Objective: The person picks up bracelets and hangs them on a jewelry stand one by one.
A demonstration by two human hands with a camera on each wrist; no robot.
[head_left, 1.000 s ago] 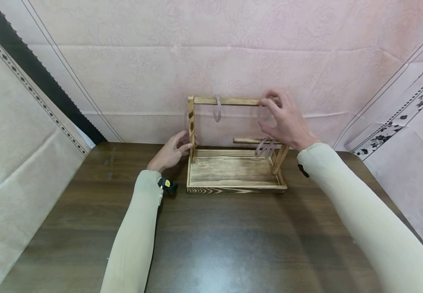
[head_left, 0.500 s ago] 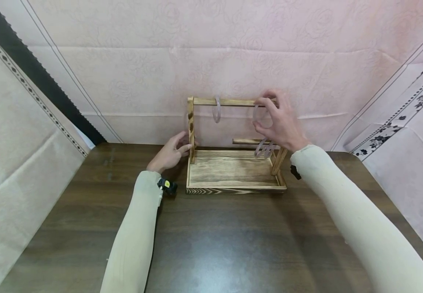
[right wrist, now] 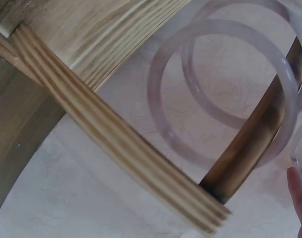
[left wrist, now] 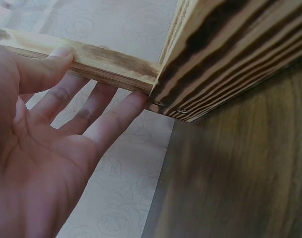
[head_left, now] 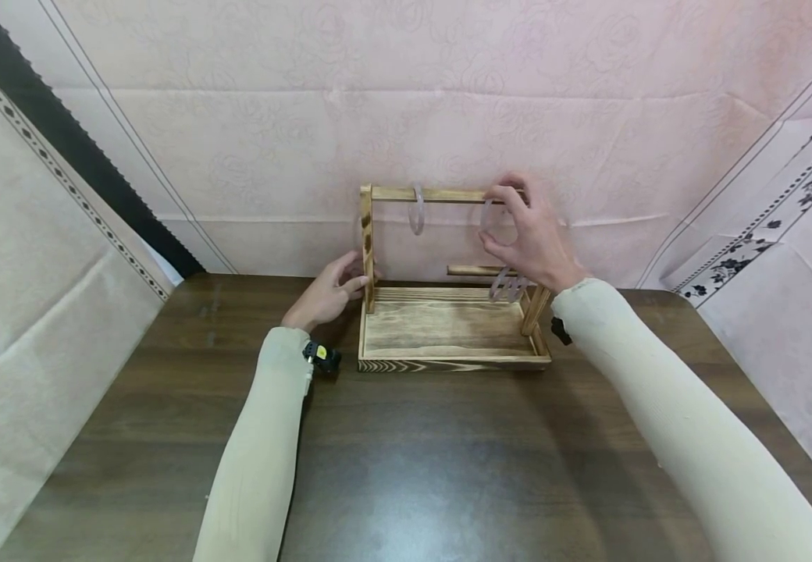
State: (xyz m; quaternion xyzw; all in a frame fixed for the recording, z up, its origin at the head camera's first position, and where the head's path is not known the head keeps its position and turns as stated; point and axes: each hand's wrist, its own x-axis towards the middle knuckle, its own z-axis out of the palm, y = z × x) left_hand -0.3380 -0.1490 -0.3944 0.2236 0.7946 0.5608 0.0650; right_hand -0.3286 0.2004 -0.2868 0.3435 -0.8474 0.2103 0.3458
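A wooden display stand (head_left: 448, 324) with a tray base stands near the table's back edge. My left hand (head_left: 329, 293) grips its left upright post (left wrist: 106, 62); in the left wrist view the thumb lies over the post and the fingers are behind it. At the right part of the top bar (head_left: 451, 195), my right hand (head_left: 535, 238) pinches a pale translucent bangle (head_left: 485, 217) between thumb and fingers. Another bangle (head_left: 417, 211) hangs further left on that bar. Two more bangles (right wrist: 158, 99) hang on the shorter lower rod (right wrist: 245, 148).
The stand's right post (head_left: 535, 308) carries the lower rod, whose left end is free. A pale patterned cloth (head_left: 308, 133) rises behind the dark wooden table (head_left: 406, 453). A small black device (head_left: 323, 357) sits at the left wrist.
My right hand has shifted left along the top bar, and the pinched bangle has moved with it. The left hand and the stand have kept their places.
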